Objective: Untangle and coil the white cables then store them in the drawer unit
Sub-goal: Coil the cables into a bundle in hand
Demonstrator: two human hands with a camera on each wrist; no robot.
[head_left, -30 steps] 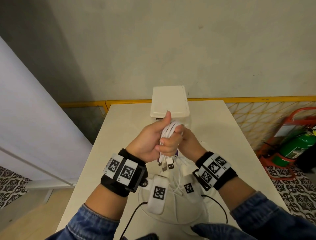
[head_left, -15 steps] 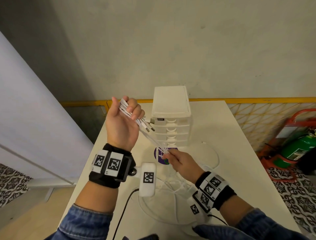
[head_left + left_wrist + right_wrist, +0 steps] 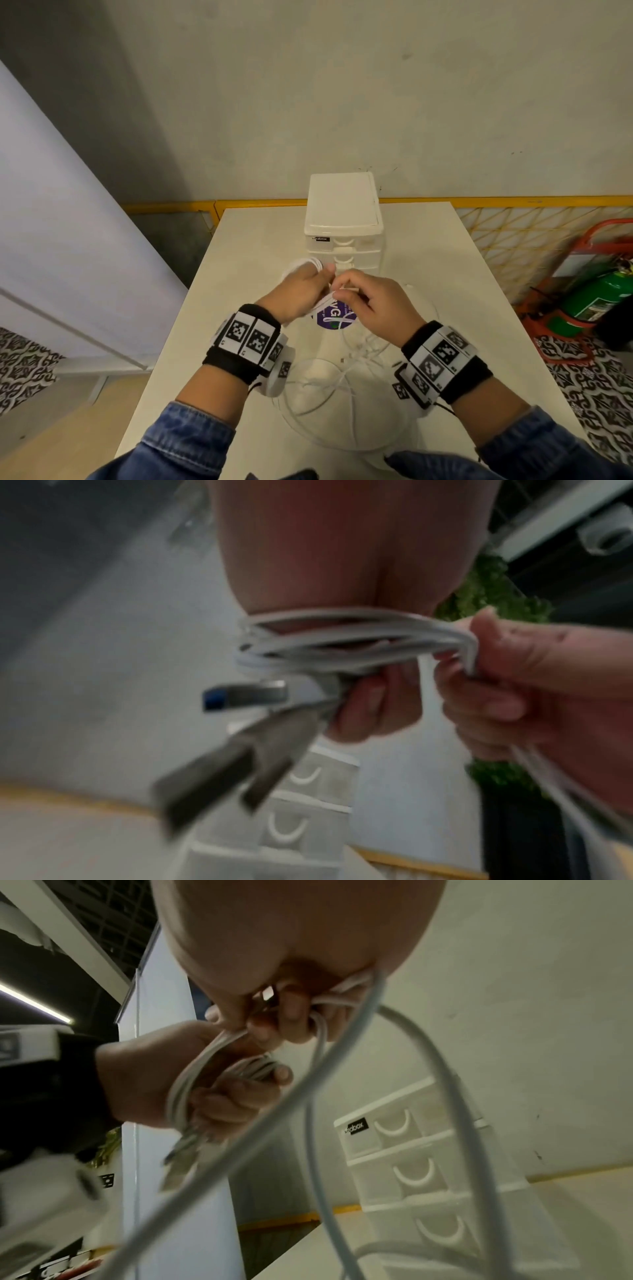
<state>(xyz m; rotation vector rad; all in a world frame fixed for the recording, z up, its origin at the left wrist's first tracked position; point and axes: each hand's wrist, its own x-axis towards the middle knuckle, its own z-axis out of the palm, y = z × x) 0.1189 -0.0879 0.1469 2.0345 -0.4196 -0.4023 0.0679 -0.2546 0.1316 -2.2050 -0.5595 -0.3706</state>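
Observation:
My left hand [image 3: 301,291] holds a bundle of white cables [image 3: 308,265] wound round its fingers, in front of the white drawer unit [image 3: 342,219]. In the left wrist view the cable loops [image 3: 342,642] circle the fingers and metal USB plugs [image 3: 246,696] stick out below. My right hand [image 3: 370,301] pinches the cables [image 3: 329,999] close to the left hand; loose strands [image 3: 342,1069] hang from it toward the table. More white cable [image 3: 342,383] lies slack on the table below both hands. All drawers look closed.
The cream table [image 3: 428,246] carries a purple round sticker [image 3: 334,317] under my hands. A yellow rail [image 3: 496,202] runs behind the table. A green fire extinguisher [image 3: 596,298] in a red stand sits on the floor at the right. A pale panel [image 3: 51,212] stands at the left.
The left hand has come down from the raised position at the left and met the right hand in front of the drawer unit. The stretched cable between them is now wound round the left hand.

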